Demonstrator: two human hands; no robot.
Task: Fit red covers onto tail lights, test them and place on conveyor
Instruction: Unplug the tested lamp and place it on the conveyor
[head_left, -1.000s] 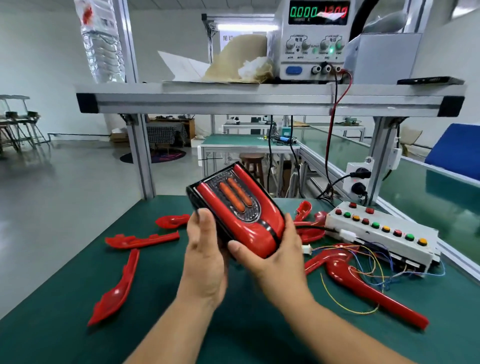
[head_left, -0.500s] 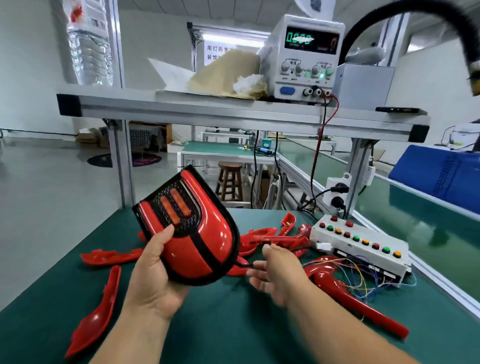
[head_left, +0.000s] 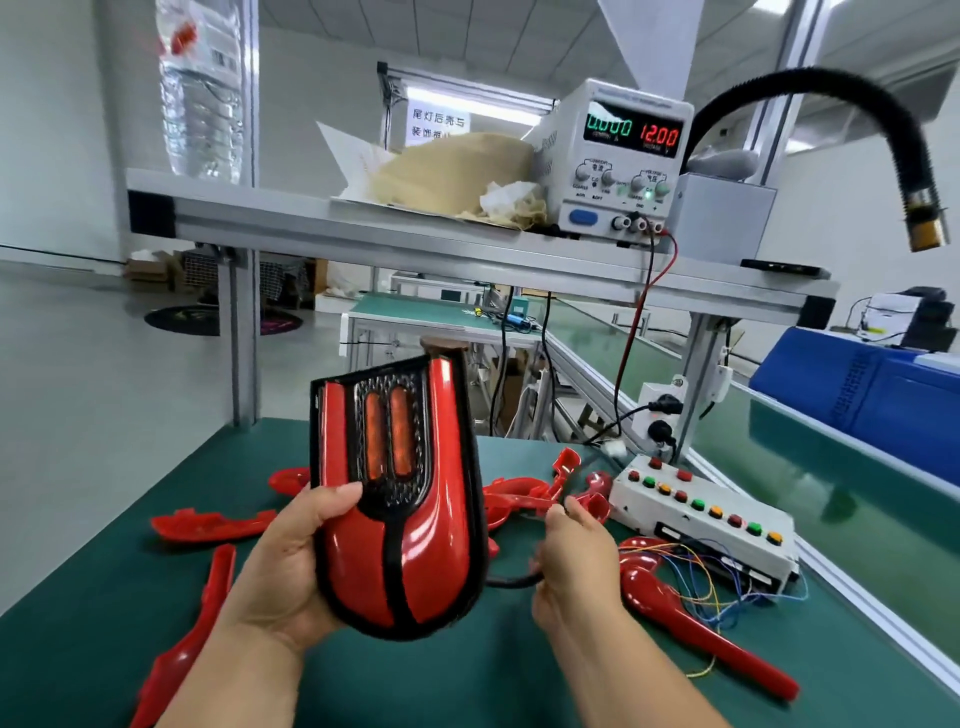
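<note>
My left hand (head_left: 283, 566) grips a red tail light (head_left: 402, 499) with black trim and two orange strips, holding it upright above the green table (head_left: 467, 686). A black cable (head_left: 511, 581) runs from the light's lower right to my right hand (head_left: 574, 558), whose curled fingers hold it. Several loose red covers lie on the table: one at the left (head_left: 213, 525), one at the near left (head_left: 187, 644), a pile behind the light (head_left: 524, 493), and a long one at the right (head_left: 696, 634). The green conveyor (head_left: 810, 493) runs along the right.
A white test box (head_left: 706, 525) with coloured buttons and loose coloured wires sits at the right. On the overhead shelf (head_left: 415, 234) stands a power supply (head_left: 623, 156) reading 12.00, beside papers. A black hose (head_left: 857, 104) hangs at the top right. A blue bin (head_left: 857, 405) sits beyond the conveyor.
My right hand let go of the tail light and moved right to the cable. My left hand turned the light upright and raised it. The view shifted right and up.
</note>
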